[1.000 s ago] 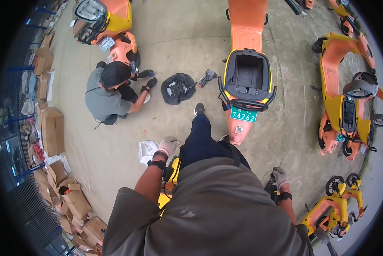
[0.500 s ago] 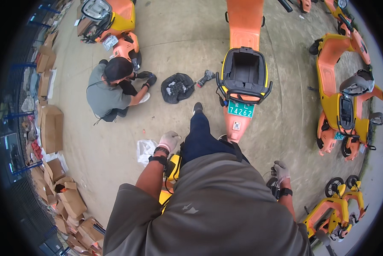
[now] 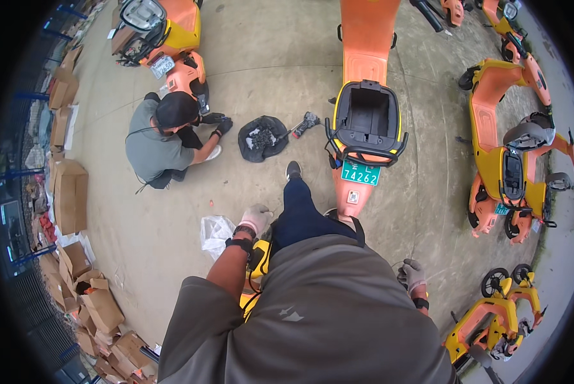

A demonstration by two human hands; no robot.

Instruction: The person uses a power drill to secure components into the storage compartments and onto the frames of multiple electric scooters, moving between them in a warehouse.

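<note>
My left hand (image 3: 256, 217), in a grey glove with a black wristband, rests beside my dark blue trouser leg (image 3: 299, 214) on top of a yellow and black scooter part (image 3: 257, 265). Whether its fingers grip that part is hidden. My right hand (image 3: 413, 275), also in a grey glove, hangs free at my side with nothing in it. My foot (image 3: 293, 170) is stretched toward the rear of an orange scooter (image 3: 367, 121) with an open black seat box and a green plate.
A person in a grey shirt (image 3: 162, 137) crouches at the left by another orange scooter (image 3: 171, 38). A black bag of small parts (image 3: 261, 137) and a power tool (image 3: 305, 123) lie on the concrete. Clear plastic wrap (image 3: 215, 232) lies near my left hand. More scooters (image 3: 511, 160) stand at the right, cardboard boxes (image 3: 72, 192) at the left.
Only a slight sway of the view. My hands and my outstretched foot keep their places, and the crouching person stays put.
</note>
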